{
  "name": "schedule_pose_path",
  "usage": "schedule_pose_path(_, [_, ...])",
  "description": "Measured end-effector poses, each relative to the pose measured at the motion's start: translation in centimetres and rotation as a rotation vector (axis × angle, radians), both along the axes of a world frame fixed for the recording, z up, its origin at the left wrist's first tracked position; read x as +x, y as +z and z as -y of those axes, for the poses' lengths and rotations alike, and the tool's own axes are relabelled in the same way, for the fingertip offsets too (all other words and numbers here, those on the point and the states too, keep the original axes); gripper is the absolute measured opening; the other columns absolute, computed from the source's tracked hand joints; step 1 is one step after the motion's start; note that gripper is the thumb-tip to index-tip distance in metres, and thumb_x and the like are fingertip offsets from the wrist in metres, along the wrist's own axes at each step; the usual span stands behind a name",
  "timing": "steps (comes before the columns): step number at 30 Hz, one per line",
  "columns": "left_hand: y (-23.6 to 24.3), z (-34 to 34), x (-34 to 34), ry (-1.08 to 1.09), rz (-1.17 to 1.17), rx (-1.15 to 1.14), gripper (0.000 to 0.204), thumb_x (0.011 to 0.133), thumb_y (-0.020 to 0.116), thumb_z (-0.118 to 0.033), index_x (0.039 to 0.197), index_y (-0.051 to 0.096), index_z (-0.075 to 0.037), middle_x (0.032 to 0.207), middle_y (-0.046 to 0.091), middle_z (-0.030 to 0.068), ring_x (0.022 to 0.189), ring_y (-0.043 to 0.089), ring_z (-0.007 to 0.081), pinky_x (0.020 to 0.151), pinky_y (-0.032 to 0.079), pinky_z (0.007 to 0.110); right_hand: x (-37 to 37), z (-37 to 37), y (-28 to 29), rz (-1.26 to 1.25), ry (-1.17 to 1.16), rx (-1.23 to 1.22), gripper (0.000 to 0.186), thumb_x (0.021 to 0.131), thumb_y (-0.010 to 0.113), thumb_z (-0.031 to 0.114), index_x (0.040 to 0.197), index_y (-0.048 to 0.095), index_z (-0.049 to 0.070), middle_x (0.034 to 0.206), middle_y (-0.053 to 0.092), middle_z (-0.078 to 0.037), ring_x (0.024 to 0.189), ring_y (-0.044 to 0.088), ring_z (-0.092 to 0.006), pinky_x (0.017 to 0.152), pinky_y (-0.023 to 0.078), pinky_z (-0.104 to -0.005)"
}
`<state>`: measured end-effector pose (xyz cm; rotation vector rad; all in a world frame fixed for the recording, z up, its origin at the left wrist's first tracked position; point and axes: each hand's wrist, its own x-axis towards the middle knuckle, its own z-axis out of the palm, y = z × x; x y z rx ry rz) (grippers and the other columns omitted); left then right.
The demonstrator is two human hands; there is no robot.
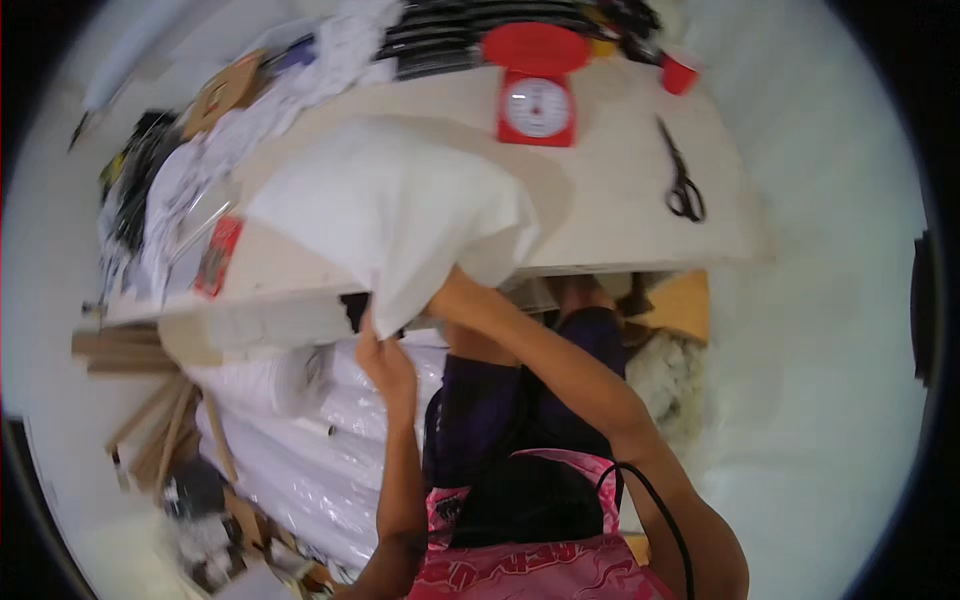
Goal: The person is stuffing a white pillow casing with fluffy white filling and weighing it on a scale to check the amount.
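Observation:
A puffy white fabric piece (390,200), like a cushion cover or a soft bag, lies over the near edge of the table and partly hangs off it. My left hand (385,362) is closed on its lowest corner, just below the table edge. My right hand (447,293) reaches in under or inside the fabric from the right. Its fingers are hidden by the cloth, so I cannot tell what they hold.
On the pale table (620,190) stand a red dial scale (537,105) and a red cup (679,73). Black-handled scissors (683,190) lie at right, a red packet (218,256) at left. Piled white cloth (250,120) lines the far left. Plastic-wrapped white rolls (300,450) lie below left.

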<state>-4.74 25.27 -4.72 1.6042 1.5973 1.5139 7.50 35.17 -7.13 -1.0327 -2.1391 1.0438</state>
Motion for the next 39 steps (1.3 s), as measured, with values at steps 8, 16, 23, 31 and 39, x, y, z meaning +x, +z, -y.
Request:
schedule_pose_path(8, [-6.5, 4.6, 6.3, 0.033, 0.186, -0.008, 0.031, 0.100, 0.048, -0.014, 0.123, 0.056, 0.005, 0.117, 0.062, 0.0141, 0.099, 0.059, 0.0170, 0.083, 0.047, 0.029, 14.2, 17.9, -6.6, -0.625, -0.701, -0.116, 0.027, 0.085, 0.067, 0.009, 0.110, 0.064, 0.001, 0.101, 0.067, -0.013, 0.088, 0.066, -0.0194, 0.077, 0.052, -0.0312])
schedule_pose_path(16, [-11.7, 14.3, 16.3, -0.769, 0.123, -0.309, 0.022, 0.097, 0.051, -0.005, 0.115, 0.060, 0.004, 0.104, 0.066, 0.0114, 0.086, 0.061, 0.0140, 0.074, 0.048, 0.024, 30.9, 39.6, -26.6, -0.409, -1.448, -0.232, 0.017, 0.086, 0.064, 0.012, 0.100, 0.068, 0.004, 0.088, 0.069, -0.011, 0.078, 0.067, -0.0176, 0.068, 0.053, -0.0301])
schedule_pose_path(23, [-8.5, 20.0, 24.3, -0.966, -0.069, -0.094, 0.021, 0.093, 0.053, 0.000, 0.112, 0.062, 0.003, 0.122, 0.055, 0.0132, 0.087, 0.063, 0.0173, 0.073, 0.051, 0.026, 35.3, 61.7, -41.2, 0.566, -1.905, -1.117, 0.085, 0.069, 0.075, 0.044, 0.141, 0.037, 0.021, 0.144, 0.036, -0.021, 0.132, 0.034, -0.0405, 0.099, 0.036, -0.0568])
schedule_pose_path(31, [-6.0, 31.1, 27.2, -0.787, -0.246, -0.050, 0.021, 0.096, 0.055, -0.008, 0.113, 0.060, 0.003, 0.138, 0.042, 0.0106, 0.107, 0.058, 0.0181, 0.082, 0.051, 0.028, 35.4, 80.1, -42.6, -0.152, -2.077, -1.376, 0.130, 0.055, 0.076, 0.070, 0.151, 0.013, 0.007, 0.153, 0.018, -0.026, 0.140, 0.015, -0.0470, 0.110, 0.021, -0.0562])
schedule_pose_path(39, [-4.3, 39.0, 32.9, -0.751, -0.279, 0.027, 0.025, 0.096, 0.056, -0.013, 0.111, 0.059, 0.007, 0.139, 0.041, 0.0098, 0.108, 0.057, 0.0189, 0.090, 0.048, 0.031, 38.4, 81.8, -43.2, -0.043, -1.914, -1.338, 0.114, 0.057, 0.076, 0.066, 0.144, 0.035, 0.006, 0.141, 0.037, -0.031, 0.133, 0.032, -0.0475, 0.109, 0.029, -0.0507])
